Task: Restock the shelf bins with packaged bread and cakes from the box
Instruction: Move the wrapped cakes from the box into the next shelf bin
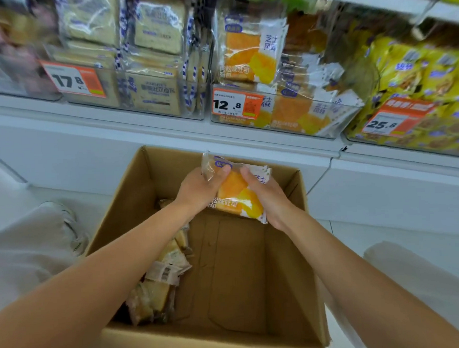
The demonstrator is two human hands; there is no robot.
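Packaged bread [236, 193] — one orange pack — is being pinched at both edges between the left hand [197, 189] and right hand [270, 195], just above the box [243, 265], probably so it is being kept flat for the matching bin [279, 129] up beyond the hands.

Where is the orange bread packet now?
Head view, mid-frame: the bread packet is held by the left hand and right hand over the cardboard box, below the 12.8 bin.

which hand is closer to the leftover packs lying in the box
Left. The left hand grips the left edge of the orange pack, above the leftover packs by the left wall of the box; the right hand grips its right edge, farther across.
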